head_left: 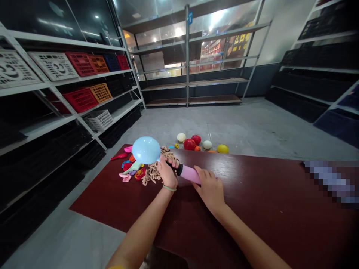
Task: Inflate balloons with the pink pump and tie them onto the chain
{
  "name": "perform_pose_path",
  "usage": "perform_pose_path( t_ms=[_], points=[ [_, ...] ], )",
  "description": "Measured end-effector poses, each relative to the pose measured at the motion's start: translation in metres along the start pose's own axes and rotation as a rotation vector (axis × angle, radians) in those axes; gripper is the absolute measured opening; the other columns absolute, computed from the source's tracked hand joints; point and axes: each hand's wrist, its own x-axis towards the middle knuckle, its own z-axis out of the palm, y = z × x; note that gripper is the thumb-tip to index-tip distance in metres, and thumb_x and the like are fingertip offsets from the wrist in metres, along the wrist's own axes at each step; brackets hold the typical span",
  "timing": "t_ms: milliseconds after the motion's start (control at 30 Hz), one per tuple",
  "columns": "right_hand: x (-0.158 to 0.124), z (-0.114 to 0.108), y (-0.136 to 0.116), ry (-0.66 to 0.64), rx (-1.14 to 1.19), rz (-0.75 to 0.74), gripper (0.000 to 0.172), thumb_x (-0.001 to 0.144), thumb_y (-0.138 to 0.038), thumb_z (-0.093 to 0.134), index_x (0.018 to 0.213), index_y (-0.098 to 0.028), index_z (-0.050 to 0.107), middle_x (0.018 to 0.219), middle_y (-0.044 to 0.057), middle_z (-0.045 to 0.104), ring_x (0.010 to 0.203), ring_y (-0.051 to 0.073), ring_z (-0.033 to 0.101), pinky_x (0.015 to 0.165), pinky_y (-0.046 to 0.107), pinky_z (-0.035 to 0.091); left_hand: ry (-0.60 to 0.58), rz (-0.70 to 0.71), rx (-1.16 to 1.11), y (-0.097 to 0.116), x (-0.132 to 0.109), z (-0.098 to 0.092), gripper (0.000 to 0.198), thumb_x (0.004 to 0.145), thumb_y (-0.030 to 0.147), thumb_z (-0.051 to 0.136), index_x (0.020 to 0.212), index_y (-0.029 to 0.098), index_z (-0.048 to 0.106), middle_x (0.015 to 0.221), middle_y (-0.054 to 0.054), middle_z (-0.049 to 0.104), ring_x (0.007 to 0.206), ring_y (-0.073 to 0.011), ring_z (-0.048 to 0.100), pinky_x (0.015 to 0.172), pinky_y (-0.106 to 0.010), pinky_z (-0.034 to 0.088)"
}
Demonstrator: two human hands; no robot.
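**Both hands on the pump, blue balloon at its tip**

The left hand (167, 172) is closed around the nozzle end of the pink pump (190, 174), and the right hand (210, 188) grips its handle end. The light blue balloon (146, 150), part inflated, sits just beyond the left hand, above limp balloons (129, 168) and string (153, 170) on the dark red table (252, 209).

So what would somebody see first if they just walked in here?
Probably the light blue balloon, puffed up at the tip of a pink pump on the dark red table. The left hand grips the balloon's neck on the pump's nozzle; the right hand holds the pump's body. Next, the inflated balloons on the floor beyond the table.
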Motion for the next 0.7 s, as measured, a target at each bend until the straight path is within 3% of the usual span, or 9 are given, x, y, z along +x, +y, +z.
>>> perform_pose_path(
  t_ms=[167, 300, 400, 567, 700],
  points=[
    [0.012, 0.003, 0.019, 0.008, -0.046, -0.128, 0.042, 0.090, -0.030, 0.060, 0.130, -0.021, 0.049, 0.120, 0.007, 0.065, 0.102, 0.024, 0.054, 0.077, 0.035, 0.033, -0.004, -0.026, -0.040, 0.006, 0.005, 0.003, 0.028, 0.090, 0.035, 0.055, 0.073, 0.021, 0.039, 0.057, 0.006, 0.040, 0.042, -0.0075, 0.041, 0.042, -0.022, 0.034],
    [0.020, -0.003, 0.055, 0.104, -0.161, -0.130, 0.041, 0.091, -0.028, 0.057, 0.131, -0.022, 0.049, 0.125, 0.009, 0.062, 0.111, 0.026, 0.051, 0.083, 0.038, 0.033, 0.055, -0.021, -0.118, 0.028, 0.020, 0.000, 0.025, 0.090, 0.031, 0.053, 0.074, 0.022, 0.037, 0.059, 0.007, 0.037, 0.043, -0.0066, 0.039, 0.043, -0.021, 0.032],
    [0.019, -0.006, 0.068, 0.182, -0.206, -0.104, 0.036, 0.093, -0.027, 0.053, 0.129, -0.022, 0.049, 0.125, 0.010, 0.062, 0.114, 0.025, 0.051, 0.085, 0.037, 0.034, 0.108, 0.024, -0.161, 0.048, 0.031, -0.008, 0.022, 0.090, 0.028, 0.052, 0.075, 0.022, 0.036, 0.060, 0.007, 0.037, 0.044, -0.0066, 0.039, 0.043, -0.021, 0.031],
    [0.009, -0.014, 0.040, 0.088, -0.114, -0.083, 0.042, 0.090, -0.028, 0.056, 0.130, -0.021, 0.048, 0.117, 0.008, 0.064, 0.103, 0.023, 0.054, 0.076, 0.032, 0.037, 0.214, 0.088, -0.189, 0.062, 0.039, -0.018, 0.020, 0.090, 0.025, 0.051, 0.075, 0.021, 0.036, 0.060, 0.007, 0.035, 0.042, -0.0054, 0.034, 0.041, -0.019, 0.027],
    [-0.002, -0.021, 0.007, 0.039, -0.071, -0.066, 0.043, 0.088, -0.030, 0.060, 0.130, -0.026, 0.052, 0.113, 0.005, 0.066, 0.099, 0.022, 0.056, 0.070, 0.032, 0.035, 0.140, 0.043, -0.162, 0.042, 0.023, -0.015, 0.022, 0.089, 0.029, 0.053, 0.075, 0.021, 0.037, 0.059, 0.007, 0.036, 0.041, -0.0054, 0.035, 0.040, -0.019, 0.027]
  ],
)
